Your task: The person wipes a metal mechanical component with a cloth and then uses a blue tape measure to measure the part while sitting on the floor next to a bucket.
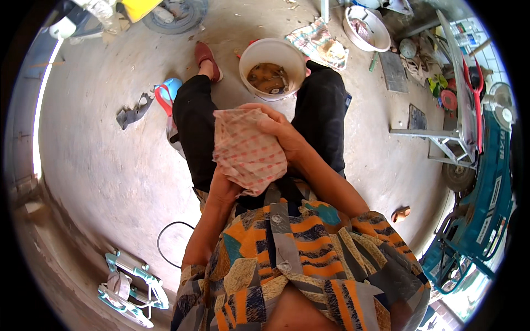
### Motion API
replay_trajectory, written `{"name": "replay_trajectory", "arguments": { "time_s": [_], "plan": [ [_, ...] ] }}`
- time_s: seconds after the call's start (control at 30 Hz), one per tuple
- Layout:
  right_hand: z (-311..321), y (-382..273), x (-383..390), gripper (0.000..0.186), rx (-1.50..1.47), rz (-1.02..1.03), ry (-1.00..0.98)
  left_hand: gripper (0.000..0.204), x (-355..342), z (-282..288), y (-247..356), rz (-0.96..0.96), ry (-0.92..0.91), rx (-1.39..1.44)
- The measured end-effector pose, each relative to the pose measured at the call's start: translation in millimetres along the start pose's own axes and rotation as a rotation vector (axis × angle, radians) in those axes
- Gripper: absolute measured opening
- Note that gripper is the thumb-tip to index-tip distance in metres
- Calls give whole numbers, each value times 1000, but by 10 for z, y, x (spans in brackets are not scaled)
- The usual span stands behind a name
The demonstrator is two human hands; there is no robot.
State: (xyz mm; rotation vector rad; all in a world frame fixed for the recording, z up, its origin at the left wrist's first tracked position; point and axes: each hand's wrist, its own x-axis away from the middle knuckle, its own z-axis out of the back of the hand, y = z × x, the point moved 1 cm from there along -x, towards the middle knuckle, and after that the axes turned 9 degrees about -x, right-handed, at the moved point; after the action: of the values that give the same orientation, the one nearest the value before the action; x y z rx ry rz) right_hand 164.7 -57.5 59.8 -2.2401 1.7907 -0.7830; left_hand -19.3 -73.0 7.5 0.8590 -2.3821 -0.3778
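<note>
Over my lap I hold a crumpled white wrapper with pink marks (247,151), either cloth or paper, in both hands. My right hand (279,132) grips its upper right part, thumb over the front. My left hand (223,185) is at its lower left, fingers mostly hidden behind it. Beyond my knees stands a white basin (248,55) with brown liquid and small objects in it. A red slip-on shoe is on my left foot (205,59).
A striped cloth (314,41) and second basin (381,36) are behind. Right: a metal bench (425,132), teal vehicle (491,182) and brown sandal (400,214). Left: a blue round object (172,86), dark scrap (132,113), black cable (168,226) and folded metal frame (141,287).
</note>
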Motion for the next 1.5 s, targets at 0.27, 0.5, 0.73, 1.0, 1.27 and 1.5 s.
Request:
{"name": "replay_trajectory", "arguments": {
  "time_s": [0.27,0.5,0.73,1.0,1.27,1.5],
  "plan": [
    [332,136,-154,43,-480,51,160,40,-310,-307,-5,-211,54,-1037],
    [585,264,-135,31,-513,48,387,28,-507,7,-169,-748,18,-1744],
    [614,142,-203,20,-539,-16,248,34,-406,-15,-149,349,-90,-23],
    [897,270,-283,20,-607,3,287,39,-481,-51,-94,294,129,-876],
    [905,277,-352,15,-502,-165,453,54,-447,-332,-72,-189,164,-1185],
    [1122,363,-473,20,-232,-239,263,55,-262,-456,64,-83,247,-1257]
  ]
}}
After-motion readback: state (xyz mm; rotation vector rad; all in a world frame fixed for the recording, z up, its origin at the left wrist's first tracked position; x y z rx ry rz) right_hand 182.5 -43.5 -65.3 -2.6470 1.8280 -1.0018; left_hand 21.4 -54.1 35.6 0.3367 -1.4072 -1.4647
